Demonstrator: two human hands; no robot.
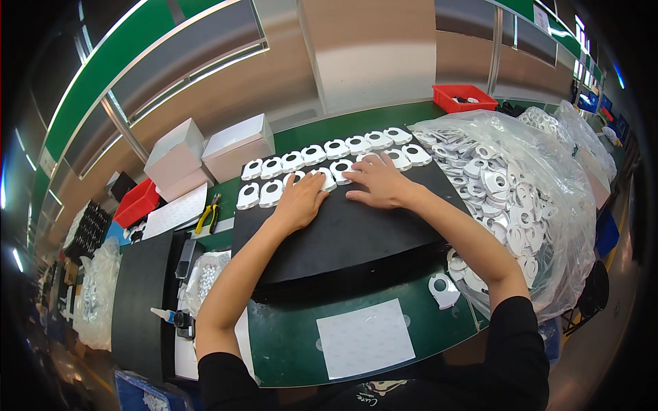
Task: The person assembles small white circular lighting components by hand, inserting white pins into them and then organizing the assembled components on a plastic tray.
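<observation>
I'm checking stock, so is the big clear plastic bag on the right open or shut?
Open: the clear plastic bag lies spread, with white ring-shaped parts showing uncovered toward its left side.

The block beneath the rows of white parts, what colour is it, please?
The block is black, best seen in the head view.

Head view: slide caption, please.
Left hand and right hand at two rows of white parts on a black slab, beside a bag of similar parts.

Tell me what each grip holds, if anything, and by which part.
Nothing is visibly held: left grip and right grip partly cover glossy white rounded pieces with holes.
</observation>
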